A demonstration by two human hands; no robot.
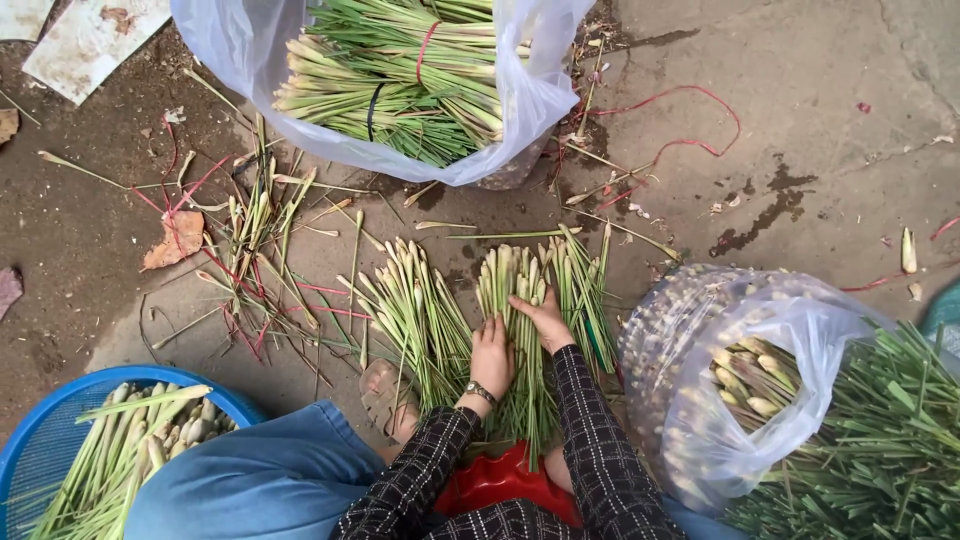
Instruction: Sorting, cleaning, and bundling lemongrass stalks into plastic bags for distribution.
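Here, both hands rest open on lemongrass.
The left hand (491, 352) and right hand (542, 318) lie flat on the middle bundle (520, 345) on the ground, between two clear bags (250, 40) of stalks.

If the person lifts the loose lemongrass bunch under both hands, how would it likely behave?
The lemongrass bunch shows no tie, so stalks would probably splay or slip out. Each stalk looks straight, likely stiff. Left hand and right hand rest flat on it.

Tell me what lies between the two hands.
In the head view, the middle lemongrass bundle lies between the left hand and right hand; both rest on it.
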